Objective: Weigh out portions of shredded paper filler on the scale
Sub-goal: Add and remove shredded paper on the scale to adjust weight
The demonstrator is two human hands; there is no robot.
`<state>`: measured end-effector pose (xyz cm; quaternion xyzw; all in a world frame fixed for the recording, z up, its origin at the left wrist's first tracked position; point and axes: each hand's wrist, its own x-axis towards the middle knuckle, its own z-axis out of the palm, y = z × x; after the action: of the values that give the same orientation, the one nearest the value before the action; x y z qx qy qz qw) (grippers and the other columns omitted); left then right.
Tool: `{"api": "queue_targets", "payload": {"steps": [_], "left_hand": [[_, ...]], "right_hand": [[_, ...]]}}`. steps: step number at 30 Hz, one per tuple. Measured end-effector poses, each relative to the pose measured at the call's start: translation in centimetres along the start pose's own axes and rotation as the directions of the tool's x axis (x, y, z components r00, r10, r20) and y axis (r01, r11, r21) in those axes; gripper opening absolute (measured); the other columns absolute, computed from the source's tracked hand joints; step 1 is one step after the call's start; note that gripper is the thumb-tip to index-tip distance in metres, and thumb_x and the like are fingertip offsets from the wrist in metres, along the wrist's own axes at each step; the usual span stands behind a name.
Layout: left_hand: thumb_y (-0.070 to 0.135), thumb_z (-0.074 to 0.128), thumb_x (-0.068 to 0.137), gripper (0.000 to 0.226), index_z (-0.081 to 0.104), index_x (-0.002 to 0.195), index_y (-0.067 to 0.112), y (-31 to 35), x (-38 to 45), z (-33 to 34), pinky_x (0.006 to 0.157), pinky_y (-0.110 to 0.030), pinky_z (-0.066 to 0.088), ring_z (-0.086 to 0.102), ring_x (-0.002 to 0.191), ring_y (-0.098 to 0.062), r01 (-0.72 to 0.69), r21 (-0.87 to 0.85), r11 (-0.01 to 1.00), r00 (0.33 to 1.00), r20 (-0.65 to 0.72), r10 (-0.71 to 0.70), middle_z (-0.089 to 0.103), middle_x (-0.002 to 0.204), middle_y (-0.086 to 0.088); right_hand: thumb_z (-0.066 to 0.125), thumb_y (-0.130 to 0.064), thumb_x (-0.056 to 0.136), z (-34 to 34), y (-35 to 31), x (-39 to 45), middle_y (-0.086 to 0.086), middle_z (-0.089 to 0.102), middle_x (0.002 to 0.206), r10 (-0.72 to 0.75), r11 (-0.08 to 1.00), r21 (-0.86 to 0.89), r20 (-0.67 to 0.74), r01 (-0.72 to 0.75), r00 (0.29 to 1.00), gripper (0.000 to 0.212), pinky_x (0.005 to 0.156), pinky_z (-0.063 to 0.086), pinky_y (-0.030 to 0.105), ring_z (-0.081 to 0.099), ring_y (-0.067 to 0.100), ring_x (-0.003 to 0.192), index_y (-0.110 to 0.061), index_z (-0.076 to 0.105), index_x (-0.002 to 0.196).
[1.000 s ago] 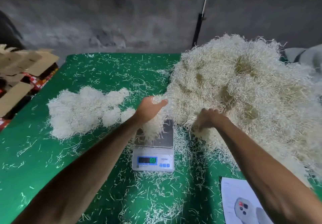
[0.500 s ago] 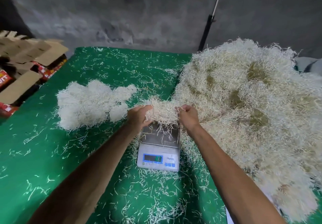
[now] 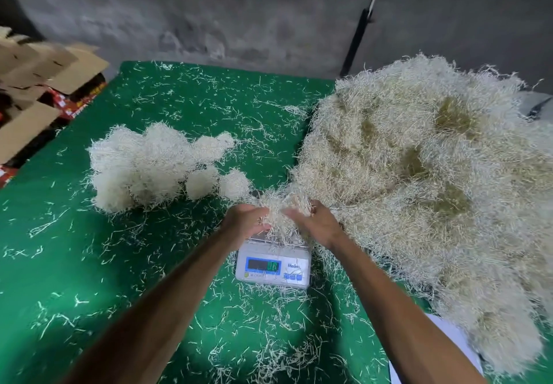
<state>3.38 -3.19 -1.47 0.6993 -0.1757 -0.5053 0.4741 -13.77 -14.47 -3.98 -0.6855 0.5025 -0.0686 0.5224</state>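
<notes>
A small white digital scale (image 3: pixel 273 268) with a blue display stands on the green table, its platform mostly covered. Both hands hold one clump of shredded paper filler (image 3: pixel 282 205) just above the platform. My left hand (image 3: pixel 247 220) cups the clump from the left with curled fingers. My right hand (image 3: pixel 317 222) grips it from the right. A big heap of filler (image 3: pixel 419 180) fills the right side of the table. Several rounded portions of filler (image 3: pixel 155 163) lie in a cluster to the left of the scale.
The green table cover (image 3: pixel 59 264) is strewn with loose paper strands. Open cardboard boxes (image 3: pixel 39 84) stand off the table's left edge. A white sheet (image 3: pixel 443 341) shows at the lower right. A dark pole (image 3: pixel 357 39) leans against the grey wall behind.
My right hand left the big heap and joined my left hand on a clump. Both hands have since drawn closer together and lowered the clump toward the scale platform.
</notes>
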Motion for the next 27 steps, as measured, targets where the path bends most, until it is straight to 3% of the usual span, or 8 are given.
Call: {"api": "queue_targets", "payload": {"steps": [5,9,11,13,17,19,22,27], "left_hand": [[0.007,0.069,0.094,0.034,0.06,0.122,-0.01,-0.6,0.0,-0.6,0.081,-0.044,0.063,0.069,0.084,-0.027,0.0,-0.003,1.0,0.993,-0.12,0.0,0.064,0.099,-0.023],[0.017,0.063,0.098,0.006,0.065,0.098,0.011,-1.2,-0.5,-1.6,0.081,-0.058,0.06,0.059,0.076,-0.021,-0.049,0.265,0.963,0.99,-0.115,0.082,0.054,0.079,-0.003],[0.023,0.061,0.099,0.02,0.066,0.113,0.011,-1.3,-0.9,-2.0,0.078,-0.054,0.061,0.061,0.08,-0.023,-0.105,0.319,0.942,0.983,-0.109,0.147,0.059,0.082,-0.006],[0.032,0.059,0.1,0.038,0.061,0.13,0.007,-1.3,-1.5,-2.5,0.073,-0.041,0.062,0.064,0.088,-0.021,-0.154,0.251,0.956,0.98,-0.085,0.181,0.064,0.098,-0.01],[0.041,0.051,0.103,0.044,0.058,0.134,0.011,-1.3,-2.5,-2.6,0.099,-0.05,0.054,0.058,0.12,-0.03,-0.148,0.057,0.987,0.988,-0.033,0.15,0.058,0.135,-0.016],[0.044,0.05,0.103,0.047,0.058,0.135,0.011,-1.4,-2.8,-2.4,0.101,-0.051,0.052,0.057,0.122,-0.03,-0.146,0.036,0.989,0.987,-0.061,0.148,0.057,0.137,-0.016],[0.044,0.048,0.104,0.048,0.055,0.139,0.012,-1.5,-3.1,-2.2,0.098,-0.047,0.053,0.055,0.125,-0.028,-0.178,0.024,0.984,0.98,-0.082,0.179,0.054,0.144,-0.016],[0.042,0.05,0.103,0.053,0.051,0.144,0.008,-1.4,-2.9,-2.0,0.091,-0.043,0.056,0.054,0.125,-0.029,-0.2,0.056,0.978,0.971,-0.123,0.205,0.052,0.142,-0.017]], "right_hand": [[0.07,-0.022,0.097,0.8,0.7,0.5,0.017,0.066,0.118,-0.084,0.996,-0.024,-0.134,0.082,0.987,0.07,0.078,0.059,0.037,0.073,0.021,0.088,-0.009,0.033,0.155],[0.066,-0.046,0.095,0.6,0.4,-0.2,0.009,0.066,0.108,-0.099,0.973,-0.218,-0.125,0.07,0.987,0.08,0.093,0.058,0.046,0.069,0.023,0.093,-0.008,0.03,0.155],[0.063,-0.055,0.094,0.4,0.3,-0.9,0.004,0.068,0.101,-0.11,0.989,-0.115,-0.179,0.09,0.978,0.077,0.083,0.061,0.04,0.072,0.018,0.083,-0.011,0.037,0.152],[0.06,-0.056,0.096,-0.2,0.1,-1.4,-0.005,0.066,0.098,-0.126,0.991,0.012,-0.238,0.133,0.963,0.062,0.066,0.059,0.024,0.071,0.008,0.072,-0.013,0.051,0.141],[0.05,-0.038,0.105,-0.8,0.6,-2.3,-0.009,0.067,0.113,-0.175,0.945,0.236,-0.215,0.225,0.961,0.028,0.094,0.055,0.036,0.068,0.004,0.096,-0.02,0.067,0.12],[0.038,-0.036,0.108,-0.9,0.7,-3.0,-0.01,0.062,0.126,-0.215,0.922,0.267,-0.251,0.281,0.944,0.034,0.091,0.051,0.019,0.061,-0.01,0.101,-0.023,0.063,0.128],[0.032,-0.04,0.108,-0.8,0.5,-3.2,-0.002,0.057,0.145,-0.209,0.929,0.224,-0.341,0.295,0.917,0.045,0.105,0.041,0.027,0.054,0.004,0.124,-0.018,0.058,0.138],[0.042,-0.06,0.102,-0.5,0.7,-3.0,0.002,0.059,0.14,-0.179,0.941,0.176,-0.472,0.291,0.864,0.062,0.094,0.044,0.023,0.06,0.013,0.122,-0.018,0.045,0.148]]}}
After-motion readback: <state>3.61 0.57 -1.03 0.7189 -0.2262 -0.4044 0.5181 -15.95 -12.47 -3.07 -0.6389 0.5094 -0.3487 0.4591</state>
